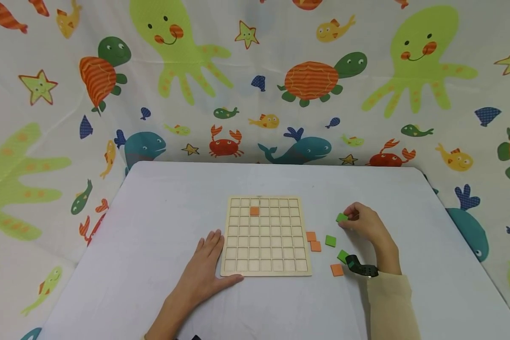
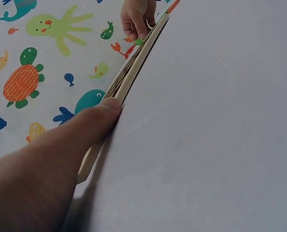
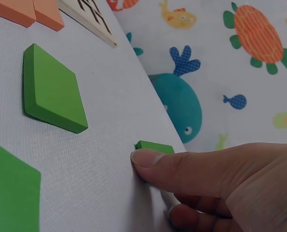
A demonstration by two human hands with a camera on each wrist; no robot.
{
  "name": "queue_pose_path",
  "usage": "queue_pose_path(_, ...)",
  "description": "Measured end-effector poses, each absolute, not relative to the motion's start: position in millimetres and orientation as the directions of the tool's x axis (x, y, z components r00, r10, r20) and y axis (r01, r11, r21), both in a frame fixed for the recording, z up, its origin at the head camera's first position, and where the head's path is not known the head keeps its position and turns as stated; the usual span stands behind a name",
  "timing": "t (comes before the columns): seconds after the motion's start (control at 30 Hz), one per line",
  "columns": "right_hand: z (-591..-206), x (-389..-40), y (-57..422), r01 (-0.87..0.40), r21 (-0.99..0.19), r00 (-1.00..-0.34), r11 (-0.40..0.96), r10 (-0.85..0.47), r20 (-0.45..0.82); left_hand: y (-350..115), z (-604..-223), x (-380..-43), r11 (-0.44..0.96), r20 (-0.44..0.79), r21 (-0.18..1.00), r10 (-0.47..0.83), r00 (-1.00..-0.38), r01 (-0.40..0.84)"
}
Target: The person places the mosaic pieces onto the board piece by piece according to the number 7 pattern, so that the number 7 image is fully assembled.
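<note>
A wooden grid board [image 1: 265,226] lies on the white table, with one orange square tile [image 1: 254,211] in a cell of its second row from the back. My left hand [image 1: 208,269] rests at the board's near left corner, fingers extended along the left side. In the left wrist view its thumb [image 2: 109,107] touches the board's edge. Right of the board, my right hand [image 1: 364,226] pinches a green square tile [image 1: 342,217] between thumb and fingers. The thumb [image 3: 158,162] covers part of that tile in the right wrist view, close over the tabletop.
Two orange tiles [image 1: 316,246] lie against each other by the board's right edge. Nearby are a green tile [image 1: 330,241], another green tile [image 1: 342,256] partly behind the wrist camera [image 1: 361,267], and an orange tile [image 1: 337,270]. A sea-animal curtain [image 1: 246,61] hangs behind the table.
</note>
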State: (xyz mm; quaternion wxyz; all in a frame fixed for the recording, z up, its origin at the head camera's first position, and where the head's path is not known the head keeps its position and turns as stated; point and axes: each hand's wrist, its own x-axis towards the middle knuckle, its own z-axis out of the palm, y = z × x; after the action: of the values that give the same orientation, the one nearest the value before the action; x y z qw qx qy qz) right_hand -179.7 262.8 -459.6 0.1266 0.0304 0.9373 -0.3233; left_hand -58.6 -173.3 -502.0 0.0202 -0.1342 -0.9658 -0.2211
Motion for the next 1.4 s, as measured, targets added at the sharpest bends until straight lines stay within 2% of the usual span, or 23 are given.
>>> queue_pose_path(0.47,-461.2,-180.5,263.8,0.085,-0.596,-0.979,0.798,-0.046,-0.201,-174.9,-501.6,-60.4,0.869,0.098,0.41,0.262,-0.96,0.278)
queue_pose_path(0.87,-460.9,-180.4,268.3,0.065,-0.634,-0.983,0.77,-0.061,-0.174,-173.9,-502.4,-61.7,0.863,0.144,0.406,0.265,-0.953,0.301)
queue_pose_path(1.4,-456.1,-181.5,249.8,0.025,-0.647,-0.995,0.762,-0.043,-0.089,-173.7,-500.0,-58.7,0.866,0.097,0.416,0.261,-0.96,0.278)
